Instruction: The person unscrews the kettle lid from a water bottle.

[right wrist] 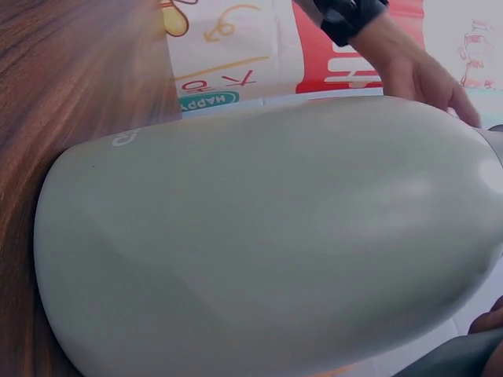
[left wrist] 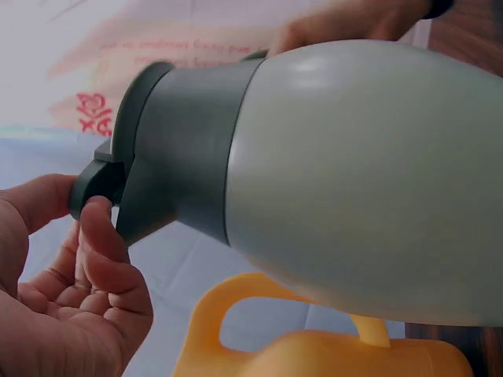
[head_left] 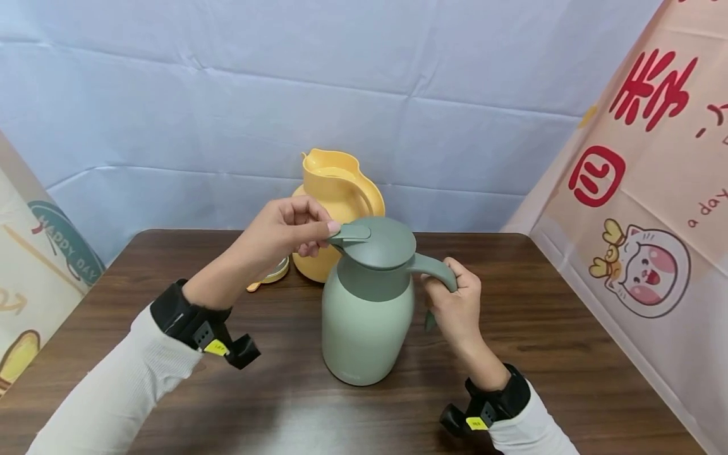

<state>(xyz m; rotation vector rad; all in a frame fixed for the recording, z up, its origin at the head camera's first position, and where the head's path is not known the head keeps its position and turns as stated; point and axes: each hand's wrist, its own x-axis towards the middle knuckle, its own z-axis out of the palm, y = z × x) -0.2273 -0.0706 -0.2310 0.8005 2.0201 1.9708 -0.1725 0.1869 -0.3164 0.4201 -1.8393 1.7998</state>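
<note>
A pale green thermos jug (head_left: 366,335) with a darker green collar and lid (head_left: 389,243) stands upright on the table. My left hand (head_left: 290,224) pinches the flap (head_left: 349,232) over the spout between thumb and a finger. In the left wrist view, a narrow gap shows between that flap (left wrist: 93,182) and the spout (left wrist: 149,208). On the other side, my right hand (head_left: 457,303) grips the jug's handle (head_left: 435,268). The jug's body (right wrist: 259,236) fills most of the right wrist view and hides nearly all of the right hand there.
Right behind the green jug stands a yellow jug (head_left: 335,189) with a loop handle. A small round jar (head_left: 279,272) and a wooden spoon (head_left: 254,287) are at its left, partly hidden by my left hand. The brown wooden table (head_left: 540,354) ends at cloth backdrops.
</note>
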